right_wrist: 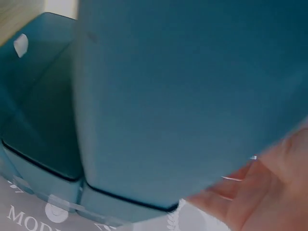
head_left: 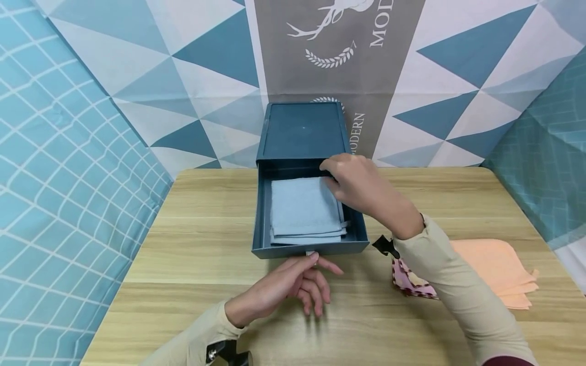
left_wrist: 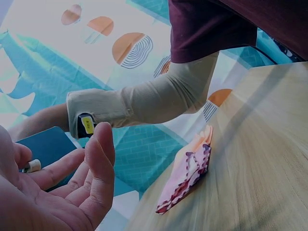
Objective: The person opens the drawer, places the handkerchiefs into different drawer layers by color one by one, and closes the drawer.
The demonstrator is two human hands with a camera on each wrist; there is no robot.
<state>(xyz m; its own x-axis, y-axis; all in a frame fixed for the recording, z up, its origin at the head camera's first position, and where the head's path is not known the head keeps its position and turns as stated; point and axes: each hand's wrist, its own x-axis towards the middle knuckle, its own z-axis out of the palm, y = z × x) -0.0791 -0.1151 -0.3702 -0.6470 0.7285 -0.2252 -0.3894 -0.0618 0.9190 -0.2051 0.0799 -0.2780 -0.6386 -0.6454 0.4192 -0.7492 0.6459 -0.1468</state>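
A dark blue box stands at the back of the table with its drawer pulled out. Inside the drawer lies a folded light blue towel. My left hand is at the drawer front, pinching the small white knob between thumb and index finger, other fingers loosely bent. At the back right corner of the drawer is my right hand, fingertips close to the box's front edge and the thumb beside the towel. In the right wrist view a blue wall hides those fingers; I cannot tell what they hold.
Right of the drawer, partly behind the right sleeve, lie a folded peach cloth and a pink patterned cloth with a dark checked edge. The wooden table reaches back to a patterned wall covering.
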